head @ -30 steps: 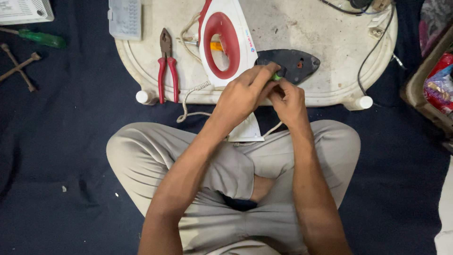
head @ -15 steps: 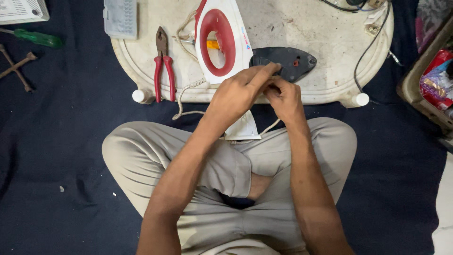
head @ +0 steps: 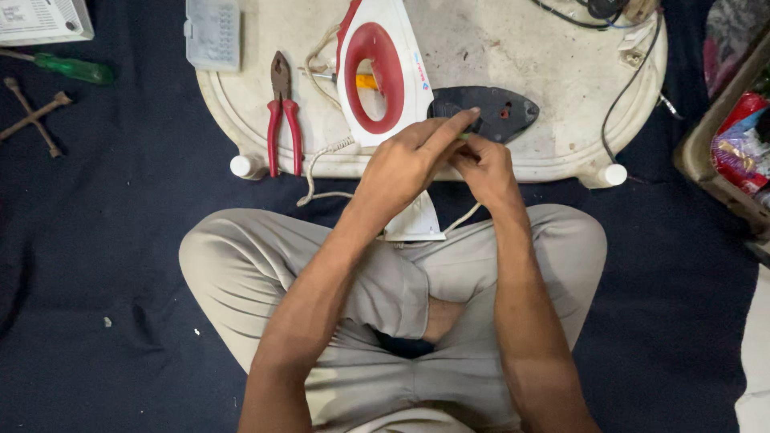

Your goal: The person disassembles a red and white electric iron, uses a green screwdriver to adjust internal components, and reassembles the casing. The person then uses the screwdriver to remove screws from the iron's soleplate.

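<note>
Both hands stay pinched together on a small green part (head: 463,136) | left hand (head: 409,164), right hand (head: 484,164) | white-and-red electric iron (head: 381,72) unmoved.

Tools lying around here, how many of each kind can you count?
Pliers with red handles, on the white table: 1
Screwdriver with a green handle, on the dark floor cloth: 1
Cross-shaped wrench, on the cloth: 1
Total: 3
Both hands, left and right, pinch something small and green beside the white and red iron.
</note>
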